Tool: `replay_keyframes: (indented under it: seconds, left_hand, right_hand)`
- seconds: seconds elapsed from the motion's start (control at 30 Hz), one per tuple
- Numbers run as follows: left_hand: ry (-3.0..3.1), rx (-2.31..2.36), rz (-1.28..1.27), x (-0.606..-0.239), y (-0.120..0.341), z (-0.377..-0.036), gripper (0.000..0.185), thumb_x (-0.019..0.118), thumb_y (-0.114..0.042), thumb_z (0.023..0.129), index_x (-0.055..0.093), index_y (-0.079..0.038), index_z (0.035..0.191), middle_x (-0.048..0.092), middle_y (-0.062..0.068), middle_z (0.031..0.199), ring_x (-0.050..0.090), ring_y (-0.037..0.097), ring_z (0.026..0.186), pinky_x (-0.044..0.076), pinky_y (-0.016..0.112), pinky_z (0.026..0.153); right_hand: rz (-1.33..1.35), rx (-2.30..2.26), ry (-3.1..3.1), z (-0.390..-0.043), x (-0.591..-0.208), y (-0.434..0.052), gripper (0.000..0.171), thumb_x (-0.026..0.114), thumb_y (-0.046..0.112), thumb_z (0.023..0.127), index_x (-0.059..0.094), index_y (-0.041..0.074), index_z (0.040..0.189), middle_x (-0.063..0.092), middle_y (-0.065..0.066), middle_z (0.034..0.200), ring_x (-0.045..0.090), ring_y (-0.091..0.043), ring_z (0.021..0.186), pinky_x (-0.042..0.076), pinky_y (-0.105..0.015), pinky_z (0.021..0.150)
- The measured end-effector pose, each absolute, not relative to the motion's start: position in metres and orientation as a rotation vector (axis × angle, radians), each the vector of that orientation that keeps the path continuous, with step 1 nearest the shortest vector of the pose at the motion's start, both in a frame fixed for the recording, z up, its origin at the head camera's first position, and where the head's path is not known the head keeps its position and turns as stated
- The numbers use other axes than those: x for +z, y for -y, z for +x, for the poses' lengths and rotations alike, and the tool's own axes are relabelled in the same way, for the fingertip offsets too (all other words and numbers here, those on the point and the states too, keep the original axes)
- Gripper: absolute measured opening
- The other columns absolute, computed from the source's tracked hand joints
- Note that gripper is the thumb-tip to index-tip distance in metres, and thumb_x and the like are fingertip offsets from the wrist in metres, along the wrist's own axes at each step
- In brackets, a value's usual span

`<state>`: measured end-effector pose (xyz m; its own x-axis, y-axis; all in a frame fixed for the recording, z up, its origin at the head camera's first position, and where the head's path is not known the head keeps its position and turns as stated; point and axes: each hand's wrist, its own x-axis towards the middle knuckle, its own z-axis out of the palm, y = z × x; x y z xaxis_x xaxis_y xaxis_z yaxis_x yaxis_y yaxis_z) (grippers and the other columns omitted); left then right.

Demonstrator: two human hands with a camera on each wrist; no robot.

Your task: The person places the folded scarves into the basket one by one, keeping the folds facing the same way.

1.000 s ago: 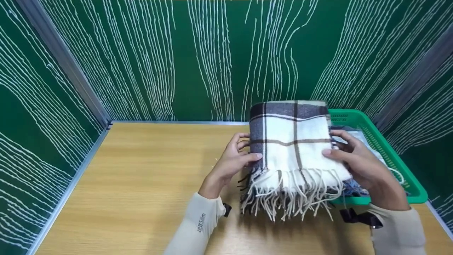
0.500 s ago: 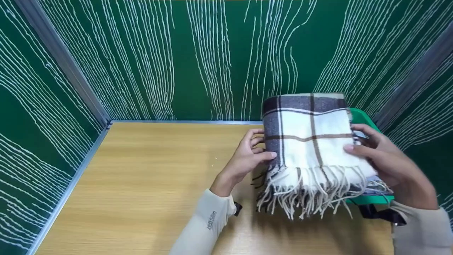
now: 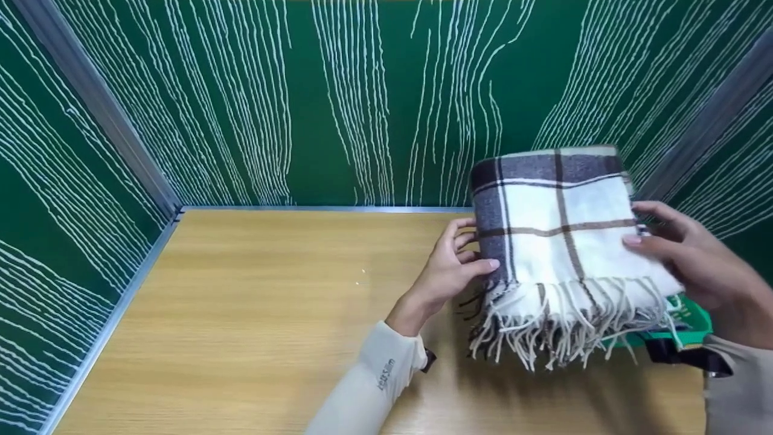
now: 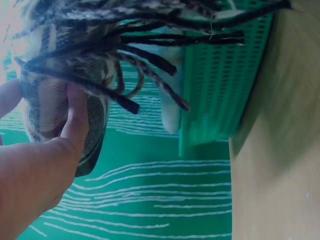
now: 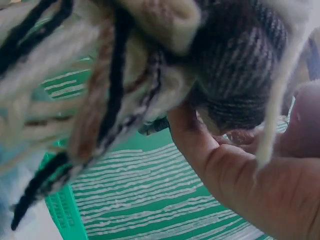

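Left hand (image 3: 450, 275) and right hand (image 3: 700, 266) pinch the folded plaid scarf (image 3: 561, 235) by its sides, above the wooden table (image 3: 241, 326). Left wrist view alone shows the green perforated basket (image 4: 220, 85) wall behind dangling woolly fringe.

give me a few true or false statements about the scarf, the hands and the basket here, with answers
1. Both hands hold the folded plaid scarf up off the wooden table. True.
2. The scarf's fringe points toward the back wall. False: the fringe hangs at the near edge, toward the person.
3. The left hand has its grip on the scarf's left edge, thumb on top. True.
4. The right hand rests flat on the table. False: it holds the scarf's right side.
5. The basket is red. False: the basket, partly hidden under the scarf, is green.
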<state>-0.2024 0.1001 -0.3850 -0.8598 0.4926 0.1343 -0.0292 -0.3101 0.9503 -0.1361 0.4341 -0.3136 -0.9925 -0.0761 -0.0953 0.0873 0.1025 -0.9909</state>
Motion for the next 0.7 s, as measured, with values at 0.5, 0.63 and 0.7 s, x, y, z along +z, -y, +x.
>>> replay_keyframes:
  seconds: [0.5, 0.63, 0.7]
  left_hand:
    - [-1.613, 2.281, 0.653, -0.396, -0.144, -0.195, 0.072, 0.065, 0.014, 0.090, 0.038, -0.003, 0.154, 0.051, 0.026, 0.154, 0.060, 0.032, 0.130, 0.051, 0.038, 0.108]
    - [-1.587, 2.290, 0.668, -0.397, -0.156, -0.193, 0.074, 0.064, 0.014, 0.089, 0.037, -0.005, 0.156, 0.047, 0.023, 0.158, 0.056, 0.028, 0.135, 0.049, 0.035, 0.109]
    - [-1.562, 2.293, 0.667, -0.397, -0.162, -0.192, 0.075, 0.063, 0.015, 0.090, 0.037, -0.007, 0.157, 0.047, 0.021, 0.159, 0.054, 0.025, 0.136, 0.049, 0.034, 0.108]
  right_hand:
    - [0.101, -1.665, -2.605, -0.140, -0.309, -0.466, 0.049, 0.054, 0.004, 0.108, 0.049, 0.047, 0.133, 0.071, 0.012, 0.098, 0.073, -0.018, 0.070, 0.061, -0.033, 0.057]
    - [0.040, -1.906, -2.548, -0.140, -0.312, -0.474, 0.052, 0.056, -0.005, 0.104, 0.059, 0.039, 0.132, 0.071, 0.011, 0.100, 0.073, -0.015, 0.070, 0.060, -0.031, 0.055]
    - [-0.002, -1.990, -2.541, -0.139, -0.313, -0.478, 0.053, 0.057, -0.008, 0.103, 0.062, 0.036, 0.131, 0.071, 0.011, 0.101, 0.073, -0.014, 0.071, 0.059, -0.029, 0.054]
